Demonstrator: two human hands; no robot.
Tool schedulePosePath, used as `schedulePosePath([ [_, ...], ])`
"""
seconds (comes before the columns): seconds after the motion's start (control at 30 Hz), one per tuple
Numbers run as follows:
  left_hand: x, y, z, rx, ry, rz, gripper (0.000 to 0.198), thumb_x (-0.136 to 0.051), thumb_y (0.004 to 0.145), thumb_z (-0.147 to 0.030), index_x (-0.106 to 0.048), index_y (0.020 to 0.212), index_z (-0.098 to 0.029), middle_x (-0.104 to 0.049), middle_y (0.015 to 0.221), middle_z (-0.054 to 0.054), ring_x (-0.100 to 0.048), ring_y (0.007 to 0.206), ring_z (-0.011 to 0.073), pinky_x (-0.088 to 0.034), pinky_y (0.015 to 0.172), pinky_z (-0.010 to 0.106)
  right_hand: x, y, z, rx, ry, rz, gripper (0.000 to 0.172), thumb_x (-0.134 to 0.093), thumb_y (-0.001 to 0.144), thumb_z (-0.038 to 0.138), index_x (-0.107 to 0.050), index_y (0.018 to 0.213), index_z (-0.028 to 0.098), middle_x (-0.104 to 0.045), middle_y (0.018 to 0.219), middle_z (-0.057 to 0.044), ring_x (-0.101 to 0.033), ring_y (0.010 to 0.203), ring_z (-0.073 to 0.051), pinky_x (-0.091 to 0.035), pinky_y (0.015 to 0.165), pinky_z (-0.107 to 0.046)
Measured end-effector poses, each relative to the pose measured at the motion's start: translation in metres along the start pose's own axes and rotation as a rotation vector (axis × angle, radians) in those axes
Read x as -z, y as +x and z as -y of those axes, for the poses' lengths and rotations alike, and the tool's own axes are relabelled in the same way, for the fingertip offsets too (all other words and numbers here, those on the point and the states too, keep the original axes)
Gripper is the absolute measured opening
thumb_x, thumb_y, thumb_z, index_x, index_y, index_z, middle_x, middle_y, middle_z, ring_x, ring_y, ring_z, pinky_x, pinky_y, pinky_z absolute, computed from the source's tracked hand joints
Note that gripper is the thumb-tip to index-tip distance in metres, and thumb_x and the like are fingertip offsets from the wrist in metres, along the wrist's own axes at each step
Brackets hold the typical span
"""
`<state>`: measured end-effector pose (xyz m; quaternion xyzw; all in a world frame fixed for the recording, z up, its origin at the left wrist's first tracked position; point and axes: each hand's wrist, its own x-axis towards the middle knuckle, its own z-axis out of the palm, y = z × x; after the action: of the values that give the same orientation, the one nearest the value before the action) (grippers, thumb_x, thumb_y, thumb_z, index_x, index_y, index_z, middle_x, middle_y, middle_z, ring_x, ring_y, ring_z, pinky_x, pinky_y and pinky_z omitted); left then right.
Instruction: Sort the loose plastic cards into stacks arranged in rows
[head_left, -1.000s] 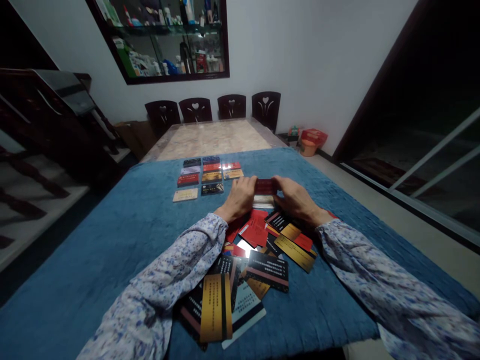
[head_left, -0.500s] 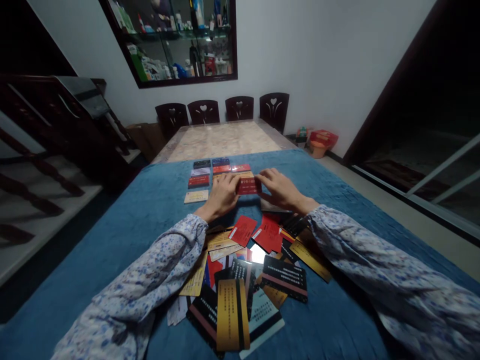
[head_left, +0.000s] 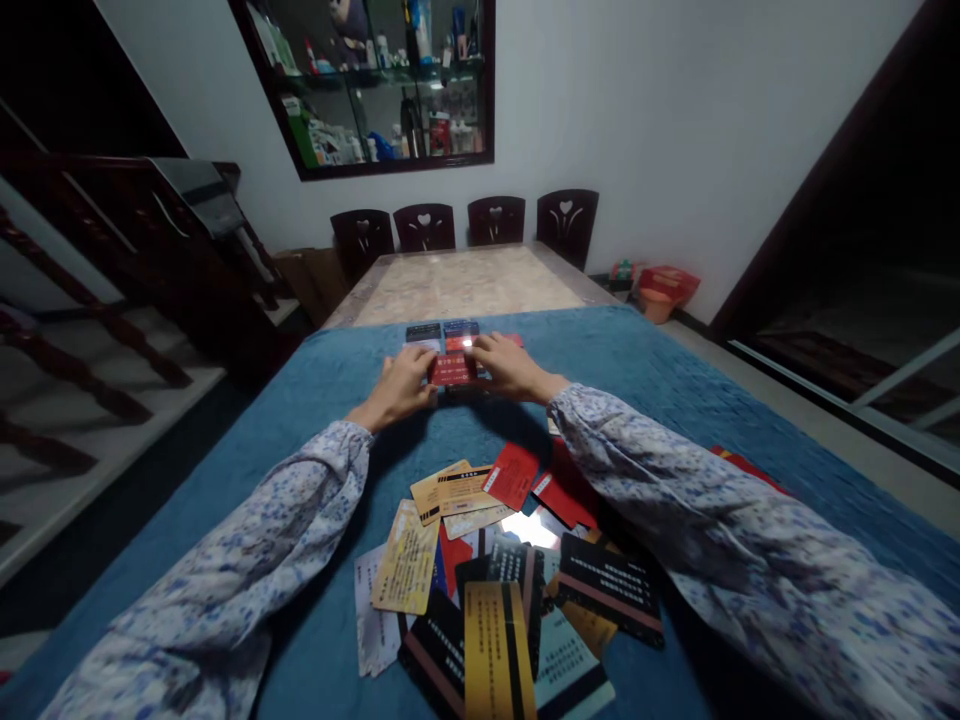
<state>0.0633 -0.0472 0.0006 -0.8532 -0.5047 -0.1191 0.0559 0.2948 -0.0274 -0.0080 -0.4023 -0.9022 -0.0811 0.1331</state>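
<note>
Between my two hands I hold a red card (head_left: 453, 369) with pale print, its face towards me, over the rows of sorted cards. My left hand (head_left: 401, 384) pinches its left edge. The right end is gripped by my right hand (head_left: 510, 367), fingertips over its top. Behind the card show a black card stack (head_left: 423, 331) and a blue card stack (head_left: 460, 328); my hands hide most of the other rows. Nearer to me lies a loose heap of cards, among them a gold card (head_left: 498, 650), a black card (head_left: 611, 585) and a red card (head_left: 511, 476).
A blue cloth (head_left: 315, 400) covers the near part of the long table (head_left: 480, 275). Several dark chairs (head_left: 568, 225) stand at the far end. Something red (head_left: 746, 468) lies beyond my right sleeve. A wall cabinet (head_left: 397, 165) holds bottles; an orange bin (head_left: 660, 300) stands right of the table.
Both hands have carried the red card leftwards across the rows, from the right column towards the left one. The view has shifted slightly, so the room and card heap appear further right.
</note>
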Motion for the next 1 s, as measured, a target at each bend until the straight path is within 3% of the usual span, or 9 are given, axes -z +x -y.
schedulePosePath([
  [0.23, 0.0, 0.003, 0.035, 0.075, 0.007, 0.045, 0.04, -0.059, 0.083, -0.021, -0.065, 0.123, -0.019, -0.061, 0.134, 0.015, -0.054, 0.124, 0.0347, -0.048, 0.102, 0.05, -0.005, 0.041, 0.015, -0.024, -0.009, 0.103, 0.036, -0.06, 0.095, 0.03, -0.063, 0.126, 0.013, -0.058, 0.132, -0.019, -0.049, 0.115, -0.031, -0.045, 0.092, -0.04],
  [0.53, -0.013, 0.019, 0.077, 0.14, 0.005, 0.095, 0.047, -0.064, 0.082, -0.026, -0.065, 0.128, -0.02, -0.061, 0.135, 0.014, -0.047, 0.128, 0.0371, -0.042, 0.105, 0.054, -0.018, 0.079, 0.018, -0.087, 0.051, 0.177, 0.029, -0.064, 0.093, 0.034, -0.071, 0.116, 0.02, -0.061, 0.13, -0.015, -0.049, 0.119, -0.033, -0.048, 0.089, -0.04],
  [0.83, -0.024, 0.031, 0.098, 0.166, -0.089, 0.133, 0.053, -0.067, 0.079, -0.028, -0.066, 0.131, -0.02, -0.063, 0.135, 0.013, -0.048, 0.13, 0.038, -0.041, 0.108, 0.055, -0.03, 0.096, 0.013, -0.125, 0.086, 0.235, 0.03, -0.067, 0.091, 0.035, -0.073, 0.117, 0.021, -0.062, 0.134, -0.014, -0.049, 0.124, -0.035, -0.049, 0.093, -0.044],
  [1.0, -0.033, 0.036, 0.106, 0.165, -0.091, 0.163, 0.056, -0.067, 0.076, -0.032, -0.067, 0.13, -0.02, -0.066, 0.132, 0.01, -0.051, 0.127, 0.0352, -0.043, 0.109, 0.049, -0.04, 0.101, 0.007, -0.125, 0.085, 0.239, 0.032, -0.066, 0.09, 0.035, -0.073, 0.119, 0.023, -0.062, 0.134, -0.014, -0.048, 0.124, -0.037, -0.049, 0.092, -0.046],
])
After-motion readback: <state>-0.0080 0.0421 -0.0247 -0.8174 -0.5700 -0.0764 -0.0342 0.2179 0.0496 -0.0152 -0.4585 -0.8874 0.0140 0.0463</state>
